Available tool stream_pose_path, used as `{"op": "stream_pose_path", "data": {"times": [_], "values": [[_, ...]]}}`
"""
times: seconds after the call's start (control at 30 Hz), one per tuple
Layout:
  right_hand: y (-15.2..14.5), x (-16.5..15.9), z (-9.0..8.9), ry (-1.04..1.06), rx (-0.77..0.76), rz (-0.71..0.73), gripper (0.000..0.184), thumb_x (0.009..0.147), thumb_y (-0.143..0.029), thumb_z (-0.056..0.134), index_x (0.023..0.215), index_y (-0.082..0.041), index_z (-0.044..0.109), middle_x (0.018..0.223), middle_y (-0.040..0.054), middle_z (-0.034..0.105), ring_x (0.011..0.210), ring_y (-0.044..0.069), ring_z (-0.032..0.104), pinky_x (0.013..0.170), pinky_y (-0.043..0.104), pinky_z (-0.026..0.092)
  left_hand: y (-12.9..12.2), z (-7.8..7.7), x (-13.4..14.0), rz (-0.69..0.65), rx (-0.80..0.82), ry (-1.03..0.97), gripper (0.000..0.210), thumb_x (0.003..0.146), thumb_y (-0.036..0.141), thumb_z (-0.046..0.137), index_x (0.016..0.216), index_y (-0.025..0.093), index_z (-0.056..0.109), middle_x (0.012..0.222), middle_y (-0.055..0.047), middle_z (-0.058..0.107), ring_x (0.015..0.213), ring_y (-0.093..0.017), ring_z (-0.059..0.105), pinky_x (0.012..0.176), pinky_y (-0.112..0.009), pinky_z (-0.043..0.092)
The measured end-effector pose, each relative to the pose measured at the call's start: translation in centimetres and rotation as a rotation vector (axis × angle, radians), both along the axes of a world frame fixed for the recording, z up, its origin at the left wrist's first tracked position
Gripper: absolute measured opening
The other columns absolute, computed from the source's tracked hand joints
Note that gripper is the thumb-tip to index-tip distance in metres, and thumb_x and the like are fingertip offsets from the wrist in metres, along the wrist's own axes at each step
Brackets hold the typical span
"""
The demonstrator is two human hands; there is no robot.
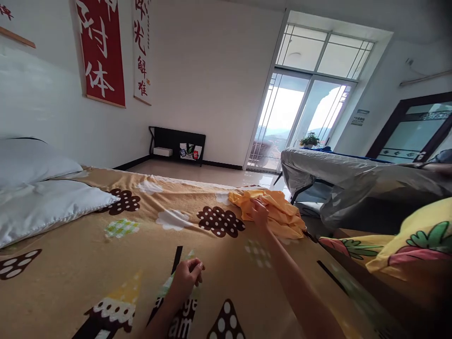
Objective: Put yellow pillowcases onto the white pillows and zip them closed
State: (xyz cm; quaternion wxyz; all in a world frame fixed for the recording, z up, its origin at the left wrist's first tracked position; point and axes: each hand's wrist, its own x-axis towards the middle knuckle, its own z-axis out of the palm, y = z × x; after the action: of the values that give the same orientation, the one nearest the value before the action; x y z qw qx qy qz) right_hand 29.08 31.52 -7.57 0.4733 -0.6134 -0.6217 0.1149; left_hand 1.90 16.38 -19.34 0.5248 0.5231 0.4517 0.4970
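My right hand (260,213) reaches out over the far right part of the bed and rests on a crumpled orange cloth (286,217), its fingers bent into the folds. What kind of cloth it is, the bunched shape does not show. Nearer to me, my left hand (190,273) hovers just above the bed sheet (141,254), loosely curled, with nothing visible in it. Tan in colour, the sheet carries clouds, dotted shapes and printed letters. It is slightly wrinkled toward its far edge.
Two white pillows (56,205) lie at the left. Yellow patterned bedding (420,235) is at the right edge, below a plastic-wrapped mattress (328,162). Part of another person's arm (439,166) shows there. A black low shelf (169,137) stands by the far wall.
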Motion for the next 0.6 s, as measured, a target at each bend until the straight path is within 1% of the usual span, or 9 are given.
{"op": "stream_pose_path", "data": {"times": [0.13, 0.2, 0.3, 0.33, 0.4, 0.47, 0.5, 0.53, 0.6], "values": [[-3.2, -4.5, 0.5, -0.114, 0.152, 0.206, 0.029, 0.089, -0.042, 0.045, 0.101, -0.031, 0.070, 0.118, 0.0017, 0.065, 0.120, 0.026, 0.051, 0.107, 0.050, 0.034, 0.7, 0.0, -0.6, -0.018, -0.048, -0.105, 0.043, 0.068, 0.055, 0.067, 0.068, 0.012, 0.063, 0.048, -0.003, 0.059, 0.041, -0.011, 0.049, 0.045, -0.022, 0.027], [-6.2, -7.0, 0.3, -0.160, 0.208, 0.356, 0.027, 0.084, -0.044, 0.048, 0.092, -0.036, 0.073, 0.106, -0.0022, 0.070, 0.109, 0.028, 0.058, 0.102, 0.050, 0.039, 0.6, 0.6, -0.9, -0.025, -0.111, -0.191, 0.050, 0.070, 0.062, 0.063, 0.079, 0.012, 0.065, 0.062, -0.007, 0.067, 0.049, -0.014, 0.057, 0.046, -0.021, 0.030], [-11.7, -10.6, -0.6, -0.243, 0.236, 0.662, 0.020, 0.078, -0.043, 0.053, 0.085, -0.044, 0.072, 0.090, -0.0134, 0.072, 0.088, 0.023, 0.066, 0.086, 0.044, 0.050, -0.4, 2.2, -1.1, -0.104, -0.228, -0.461, 0.061, 0.074, 0.069, 0.056, 0.102, 0.015, 0.065, 0.089, -0.011, 0.072, 0.071, -0.019, 0.067, 0.056, -0.026, 0.045], [-13.5, -11.6, -0.9, -0.273, 0.226, 0.819, 0.021, 0.079, -0.039, 0.053, 0.088, -0.044, 0.071, 0.089, -0.0132, 0.072, 0.084, 0.019, 0.066, 0.082, 0.039, 0.052, -1.0, 2.7, -1.1, -0.135, -0.247, -0.537, 0.063, 0.074, 0.070, 0.056, 0.104, 0.015, 0.065, 0.092, -0.012, 0.072, 0.077, -0.021, 0.068, 0.062, -0.029, 0.048], [-16.5, -13.0, -1.3, -0.302, 0.187, 1.154, 0.024, 0.081, -0.029, 0.054, 0.098, -0.032, 0.072, 0.092, -0.0051, 0.073, 0.084, 0.016, 0.067, 0.081, 0.031, 0.053, -2.0, 3.5, -0.9, -0.160, -0.233, -0.590, 0.058, 0.074, 0.064, 0.062, 0.100, 0.013, 0.068, 0.092, -0.013, 0.073, 0.085, -0.024, 0.068, 0.073, -0.033, 0.051], [-18.2, -13.4, -1.2, -0.330, 0.156, 1.363, 0.022, 0.084, -0.022, 0.055, 0.098, -0.022, 0.071, 0.089, 0.0016, 0.073, 0.083, 0.015, 0.067, 0.082, 0.028, 0.053, -2.6, 3.9, -0.7, -0.128, -0.225, -0.574, 0.044, 0.069, 0.047, 0.074, 0.094, 0.010, 0.071, 0.091, -0.013, 0.074, 0.088, -0.026, 0.068, 0.079, -0.034, 0.052], [-18.4, -13.1, -1.0, -0.348, 0.149, 1.366, 0.019, 0.085, -0.022, 0.056, 0.097, -0.022, 0.071, 0.087, 0.0012, 0.073, 0.082, 0.015, 0.067, 0.082, 0.027, 0.053, -2.7, 3.8, -0.8, -0.102, -0.230, -0.564, 0.038, 0.067, 0.037, 0.077, 0.093, 0.010, 0.071, 0.092, -0.013, 0.074, 0.089, -0.027, 0.068, 0.081, -0.034, 0.052], [-18.2, -12.5, -0.7, -0.353, 0.155, 1.310, 0.017, 0.087, -0.022, 0.056, 0.094, -0.023, 0.071, 0.085, -0.0002, 0.073, 0.080, 0.014, 0.067, 0.081, 0.026, 0.052, -2.6, 3.8, -0.9, -0.065, -0.242, -0.551, 0.034, 0.065, 0.029, 0.078, 0.092, 0.010, 0.072, 0.091, -0.013, 0.074, 0.087, -0.028, 0.069, 0.081, -0.035, 0.053], [-16.5, -10.4, -0.4, -0.324, 0.179, 1.071, 0.017, 0.089, -0.024, 0.054, 0.094, -0.026, 0.070, 0.089, -0.0019, 0.073, 0.084, 0.014, 0.067, 0.083, 0.027, 0.052, -2.1, 3.7, -1.8, 0.071, -0.268, -0.539, 0.025, 0.063, 0.019, 0.074, 0.086, 0.010, 0.072, 0.083, -0.012, 0.075, 0.078, -0.029, 0.070, 0.073, -0.038, 0.056]]}}
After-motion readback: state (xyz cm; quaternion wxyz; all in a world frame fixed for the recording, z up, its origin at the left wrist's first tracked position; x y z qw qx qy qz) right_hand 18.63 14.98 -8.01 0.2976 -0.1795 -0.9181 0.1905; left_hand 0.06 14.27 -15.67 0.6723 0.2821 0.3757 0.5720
